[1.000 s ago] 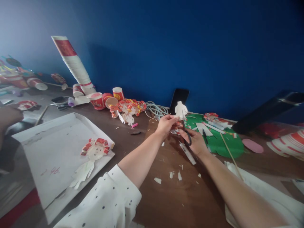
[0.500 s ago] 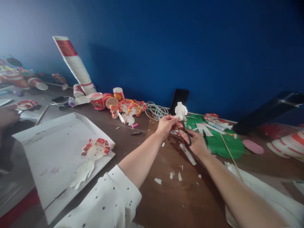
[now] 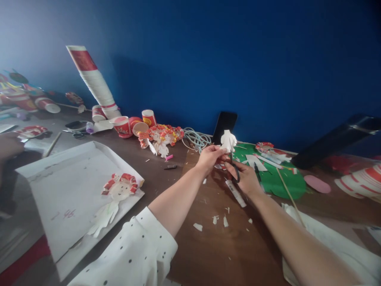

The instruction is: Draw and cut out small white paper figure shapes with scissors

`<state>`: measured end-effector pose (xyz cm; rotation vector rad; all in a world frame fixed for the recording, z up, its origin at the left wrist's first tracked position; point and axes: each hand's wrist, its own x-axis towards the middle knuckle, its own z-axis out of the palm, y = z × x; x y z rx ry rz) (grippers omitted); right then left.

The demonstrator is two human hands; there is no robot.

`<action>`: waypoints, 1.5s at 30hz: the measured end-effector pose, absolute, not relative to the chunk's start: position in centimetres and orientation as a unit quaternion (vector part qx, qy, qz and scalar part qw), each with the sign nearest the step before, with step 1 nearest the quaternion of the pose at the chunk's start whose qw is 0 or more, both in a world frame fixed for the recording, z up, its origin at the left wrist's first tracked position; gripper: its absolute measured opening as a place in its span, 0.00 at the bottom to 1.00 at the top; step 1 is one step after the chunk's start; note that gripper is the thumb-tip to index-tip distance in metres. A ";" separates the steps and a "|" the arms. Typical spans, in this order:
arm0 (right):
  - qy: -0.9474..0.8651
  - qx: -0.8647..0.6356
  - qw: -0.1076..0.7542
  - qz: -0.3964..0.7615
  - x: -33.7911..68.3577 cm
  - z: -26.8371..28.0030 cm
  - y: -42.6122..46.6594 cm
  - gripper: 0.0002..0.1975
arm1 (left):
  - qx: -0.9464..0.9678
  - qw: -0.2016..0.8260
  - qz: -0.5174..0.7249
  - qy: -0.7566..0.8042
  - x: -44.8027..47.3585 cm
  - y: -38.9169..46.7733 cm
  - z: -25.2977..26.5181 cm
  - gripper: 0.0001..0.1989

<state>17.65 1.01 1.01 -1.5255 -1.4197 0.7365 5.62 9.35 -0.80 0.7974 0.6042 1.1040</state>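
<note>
Over the middle of the table, my left hand (image 3: 210, 157) pinches a small white paper cutout (image 3: 228, 140) shaped like a body with arms. My right hand (image 3: 245, 178) is closed around dark-handled scissors (image 3: 236, 171), their blades pointing up at the lower edge of the paper. A white tube (image 3: 235, 193) lies on the table just below the scissors. Paper scraps (image 3: 225, 221) are scattered nearer to me. At the left, a paper doll (image 3: 120, 188) with a red-and-white ring of hair rests on a white sheet (image 3: 65, 190).
A green sheet (image 3: 293, 184) with pens and paper bits lies right. Behind stand a leaning stack of paper cups (image 3: 97, 85), more dolls (image 3: 163, 137), a coiled cable (image 3: 196, 137) and a black phone (image 3: 224, 124) against the blue wall. Another person's hand (image 3: 8, 147) is at far left.
The paper cutout has shifted slightly down and right and turned a little in my left hand. The scissors stay at its lower edge, and my right hand has hardly moved.
</note>
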 end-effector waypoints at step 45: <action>-0.539 -0.608 0.457 0.362 17.8 0.8 1.0 0.22 | 0.387 0.733 0.493 0.264 5.7 9.4 -1.4 0.15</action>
